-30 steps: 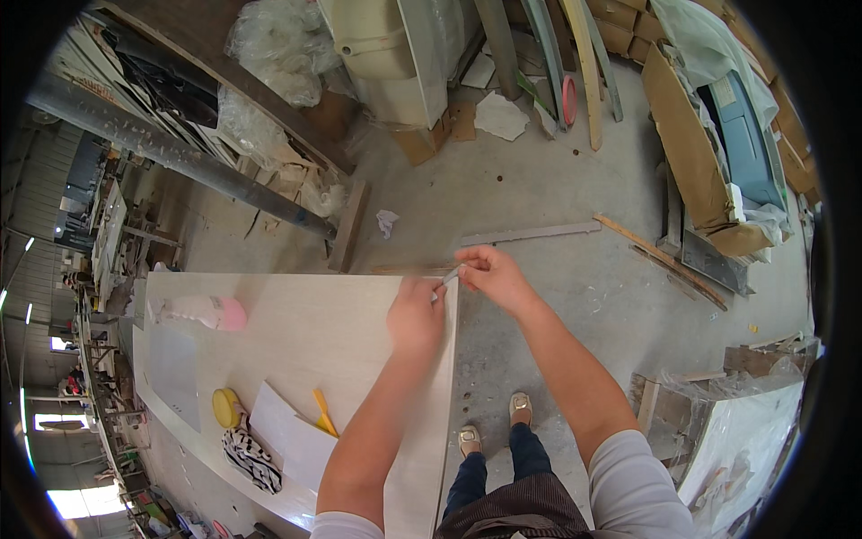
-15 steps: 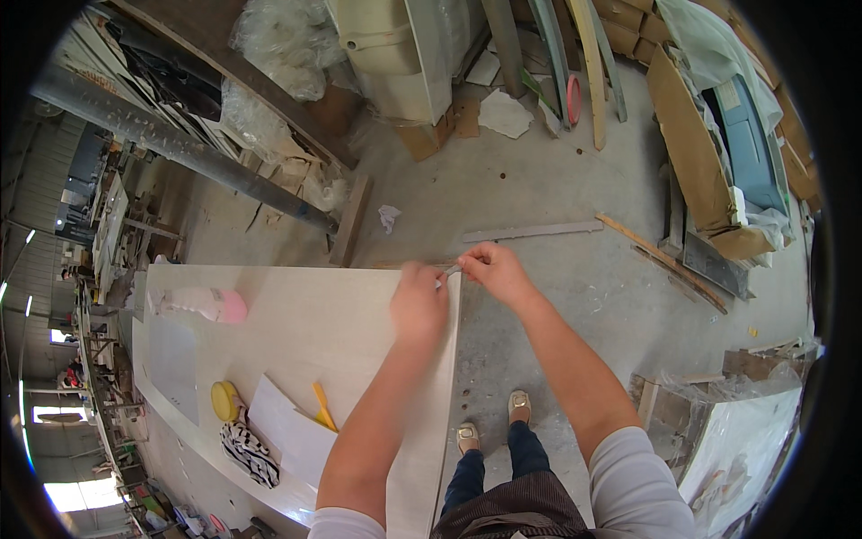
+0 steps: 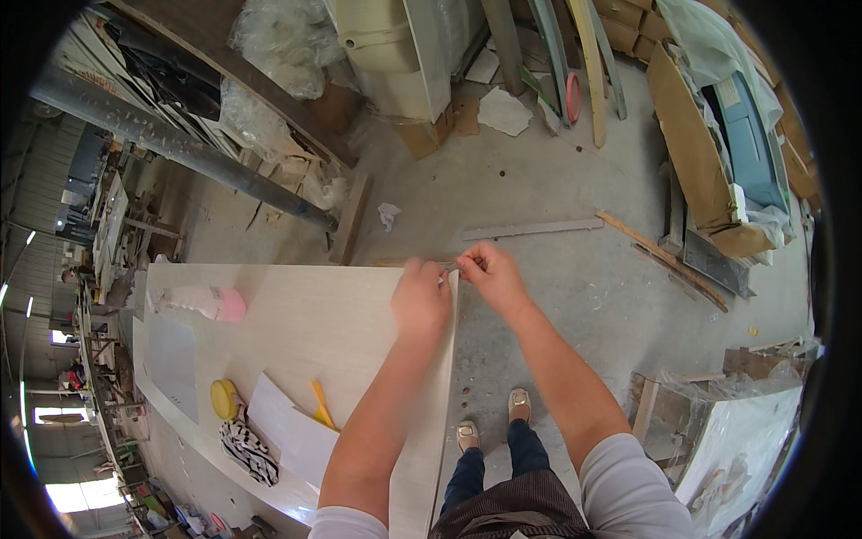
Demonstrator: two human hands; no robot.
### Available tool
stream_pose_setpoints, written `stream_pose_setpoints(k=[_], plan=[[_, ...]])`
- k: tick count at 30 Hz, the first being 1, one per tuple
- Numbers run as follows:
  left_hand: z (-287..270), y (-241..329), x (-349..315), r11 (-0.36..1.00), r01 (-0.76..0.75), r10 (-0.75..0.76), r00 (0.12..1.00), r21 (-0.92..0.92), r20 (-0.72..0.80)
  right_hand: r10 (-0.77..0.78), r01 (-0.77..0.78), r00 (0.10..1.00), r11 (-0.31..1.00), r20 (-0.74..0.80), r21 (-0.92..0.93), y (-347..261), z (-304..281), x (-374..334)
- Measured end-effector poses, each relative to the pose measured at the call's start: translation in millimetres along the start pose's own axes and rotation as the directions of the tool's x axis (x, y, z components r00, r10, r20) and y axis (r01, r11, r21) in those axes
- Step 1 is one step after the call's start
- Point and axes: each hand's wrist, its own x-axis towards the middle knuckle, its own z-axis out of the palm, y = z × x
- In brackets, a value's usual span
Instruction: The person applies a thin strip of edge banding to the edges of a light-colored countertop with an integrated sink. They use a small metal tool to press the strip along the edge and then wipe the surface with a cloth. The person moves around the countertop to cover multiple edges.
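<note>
My left hand (image 3: 420, 303) is closed at the far right corner of a pale board or slab (image 3: 332, 328). Close beside it, just past that edge, my right hand (image 3: 492, 275) pinches with thumb and forefinger. A small, thin greyish piece shows between the two hands, too small to name. On the board's left part lies a clear bottle with pink liquid (image 3: 224, 304). Nearer to me are a yellow-lidded tub (image 3: 224, 399), a black-and-white striped cloth (image 3: 249, 452), white sheets (image 3: 292, 436) and a yellow tool (image 3: 321, 406) beside them.
A metal pipe (image 3: 206, 166) slants down on the left. Wooden strips (image 3: 664, 260) and a grey bar (image 3: 534, 230) lie on the concrete floor ahead. An opened carton with a blue-grey basin (image 3: 750, 144) stands at far right; a plastic-wrapped crate (image 3: 736, 440) is near right.
Both hands stay at the board's corner with only slight movement. My left hand was blurred and is sharper now; the right forearm has shifted a little left.
</note>
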Motion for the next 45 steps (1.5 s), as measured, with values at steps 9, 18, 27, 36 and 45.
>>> stream_pose_setpoints(k=[9, 18, 27, 36, 45], plan=[[2, 3, -1, 0.998, 0.062, -0.062, 0.998, 0.012, 0.015, -0.019, 0.022, 0.999, 0.996, 0.035, -0.090, -4, -2, 5], [-1, 5, -5, 0.998, 0.068, -0.068, 0.998, 0.000, 0.011, -0.044, 0.046, 0.998, 0.997, 0.034, -0.060, 0, 0, -2], [-1, 1, 9, 0.999, 0.033, -0.033, 0.998, 0.006, 0.051, -0.094, 0.092, 0.987, 0.996, -0.130, -0.018, 7, 9, -11], [1, -6, 13, 1.000, 0.000, 0.001, 0.998, -0.015, 0.063, -0.128, 0.119, 0.962, 0.992, -0.242, -0.050, 11, 19, -18], [0, -8, 8, 0.999, -0.001, 0.003, 0.998, -0.039, 0.058, -0.081, 0.069, 0.982, 0.995, -0.172, -0.077, 7, 14, -15]])
